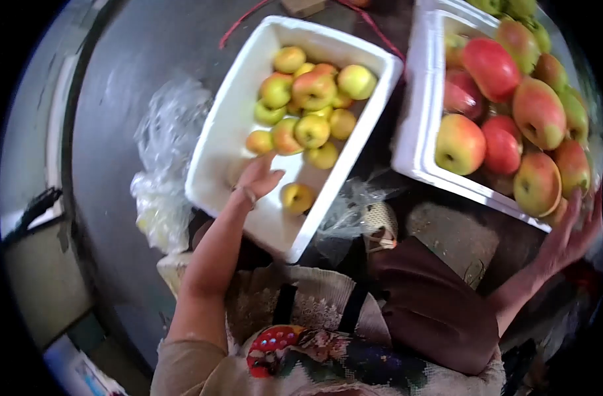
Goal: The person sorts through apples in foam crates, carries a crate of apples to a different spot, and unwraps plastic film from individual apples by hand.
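Reaching into the white foam box (212,142), my left hand (258,177) has its fingers stretched out and thumb apart. Its fingertips are at the near edge of a pile of yellow-red apples (312,90), touching or just short of one; I cannot tell which. A single yellow apple (297,198) lies to the right of that hand, near the box's close end. My right hand (574,231) is spread at the near right corner of a second foam box (417,132), beside large red and green apples (539,113). Its fingertips appear to touch the lowest apple there.
Crumpled clear plastic bags (172,132) lie left of the first box, and more plastic (351,208) lies between the boxes. A red cord (245,21) runs behind the first box on the grey floor (136,46). My knee (433,297) is close to the second box.
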### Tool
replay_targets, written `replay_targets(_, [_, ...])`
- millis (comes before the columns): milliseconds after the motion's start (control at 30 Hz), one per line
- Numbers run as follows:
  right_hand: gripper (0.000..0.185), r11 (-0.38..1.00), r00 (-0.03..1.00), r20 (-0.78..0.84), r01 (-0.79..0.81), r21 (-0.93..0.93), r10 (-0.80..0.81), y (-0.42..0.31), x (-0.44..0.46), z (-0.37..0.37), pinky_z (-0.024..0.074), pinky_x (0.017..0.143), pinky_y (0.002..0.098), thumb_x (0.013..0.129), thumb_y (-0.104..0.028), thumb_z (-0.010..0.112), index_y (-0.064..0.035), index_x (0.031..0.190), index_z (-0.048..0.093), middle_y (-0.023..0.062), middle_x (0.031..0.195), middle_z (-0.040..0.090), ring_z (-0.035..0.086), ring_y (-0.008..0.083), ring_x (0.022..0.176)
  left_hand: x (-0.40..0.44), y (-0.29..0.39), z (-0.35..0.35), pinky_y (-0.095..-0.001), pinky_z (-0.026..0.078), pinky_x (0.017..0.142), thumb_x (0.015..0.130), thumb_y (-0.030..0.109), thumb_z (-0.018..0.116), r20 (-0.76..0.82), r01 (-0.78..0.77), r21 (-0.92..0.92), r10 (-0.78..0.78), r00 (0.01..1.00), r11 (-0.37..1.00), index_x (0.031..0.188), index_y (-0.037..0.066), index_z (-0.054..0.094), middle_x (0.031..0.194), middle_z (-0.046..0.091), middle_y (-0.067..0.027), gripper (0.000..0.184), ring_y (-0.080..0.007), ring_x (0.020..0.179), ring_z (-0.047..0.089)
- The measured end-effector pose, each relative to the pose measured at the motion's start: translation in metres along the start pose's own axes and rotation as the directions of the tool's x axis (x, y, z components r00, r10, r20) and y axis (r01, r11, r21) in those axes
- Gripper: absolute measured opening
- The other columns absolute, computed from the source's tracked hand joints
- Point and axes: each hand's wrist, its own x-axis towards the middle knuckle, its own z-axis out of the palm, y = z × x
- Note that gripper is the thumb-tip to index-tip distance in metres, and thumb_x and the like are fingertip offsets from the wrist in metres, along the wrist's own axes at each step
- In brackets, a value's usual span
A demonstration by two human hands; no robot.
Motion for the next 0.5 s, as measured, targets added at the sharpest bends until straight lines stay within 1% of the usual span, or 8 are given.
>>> replay_targets(100, [0.041,0.964,0.974,0.085,0.194,0.184,-0.212,-0.030,-0.013,0.013,0.0475,0.100,0.0391,0.098,-0.012,0.056,0.0079,0.133,0.050,0.0202,0.125,0.061,0.059,0.0287,0.116,0.007,0.005,-0.005,-0.0462,0.049,0.094,0.080,0.028,0.070,-0.118,0.036,0.005,-0.035,0.992,0.999,0.126,0.002,0.056,0.113,0.065,-0.0261,0.054,-0.0413,0.108,0.061])
replay_targets(167, [0.034,0.918,0.951,0.170,0.190,0.347,-0.260,-0.052,-0.042,0.035,0.0431,0.103,0.0428,0.095,-0.007,0.052,0.0096,0.124,0.055,0.0215,0.122,0.062,0.057,0.0312,0.117,0.010,0.009,-0.003,-0.0460,0.049,0.094,0.079,0.026,0.071,-0.159,0.049,-0.043,-0.056,0.986,0.998,0.125,0.001,0.056,0.113,0.064,-0.0261,0.054,-0.0418,0.107,0.061])
replay_targets(200, [0.029,0.823,0.883,0.298,0.153,0.548,-0.362,-0.067,-0.046,0.052,0.0435,0.101,0.0423,0.091,-0.002,0.053,0.0086,0.118,0.056,0.0200,0.115,0.063,0.059,0.0298,0.111,0.011,0.011,-0.003,-0.0442,0.048,0.097,0.077,0.023,0.074,-0.233,0.001,-0.041,-0.010,0.972,0.999,0.129,0.003,0.054,0.118,0.062,-0.0241,0.060,-0.0394,0.110,0.060])
replay_targets(233, [0.027,0.884,0.764,0.530,0.109,0.455,-0.367,-0.075,-0.048,0.055,0.0447,0.096,0.0407,0.086,0.003,0.057,0.0070,0.113,0.058,0.0186,0.110,0.063,0.059,0.0282,0.105,0.011,0.013,-0.002,-0.0425,0.047,0.100,0.075,0.019,0.077,-0.305,-0.047,-0.035,0.035,0.952,0.998,0.134,0.004,0.051,0.124,0.061,-0.0221,0.066,-0.0371,0.114,0.059])
replay_targets(267, [0.026,0.902,0.651,0.647,0.150,0.404,-0.398,-0.088,-0.048,0.063,0.0458,0.092,0.0388,0.080,0.006,0.061,0.0042,0.107,0.062,0.0172,0.106,0.064,0.060,0.0287,0.101,0.010,0.021,-0.004,-0.0425,0.047,0.100,0.075,0.019,0.077,-0.305,-0.044,-0.032,0.032,0.952,0.999,0.134,0.004,0.051,0.124,0.061,-0.0221,0.066,-0.0371,0.114,0.059])
replay_targets(333, [0.024,0.863,0.560,0.676,0.160,0.479,-0.479,-0.099,-0.061,0.082,0.0496,0.079,0.0377,0.076,0.000,0.071,-0.0002,0.100,0.067,0.0133,0.094,0.067,0.063,0.0306,0.086,0.009,0.044,-0.012,-0.0436,0.041,0.105,0.069,0.014,0.081,-0.361,-0.192,0.090,0.212,0.908,0.977,0.140,0.007,0.047,0.134,0.053,-0.0225,0.079,-0.0399,0.124,0.050])
replay_targets(367, [0.023,0.859,0.529,0.702,0.114,0.499,-0.477,-0.100,-0.068,0.088,0.0498,0.079,0.0374,0.078,0.000,0.071,-0.0008,0.101,0.067,0.0129,0.094,0.067,0.063,0.0300,0.086,0.010,0.049,-0.012,-0.0458,0.037,0.109,0.065,0.014,0.084,-0.264,-0.154,0.103,0.176,0.948,0.983,0.146,0.011,0.039,0.142,0.044,-0.0216,0.093,-0.0425,0.132,0.040])
replay_targets(500, [0.022,0.856,0.440,0.770,-0.007,0.518,-0.462,-0.099,-0.083,0.095,0.0504,0.077,0.0368,0.081,-0.002,0.071,-0.0017,0.103,0.068,0.0123,0.095,0.068,0.063,0.0291,0.086,0.024,0.059,-0.002,-0.0469,0.036,0.110,0.066,0.015,0.084,-0.214,-0.114,0.331,0.192,0.958,0.937,0.150,0.015,0.032,0.147,0.036,-0.0197,0.099,-0.0419,0.133,0.037])
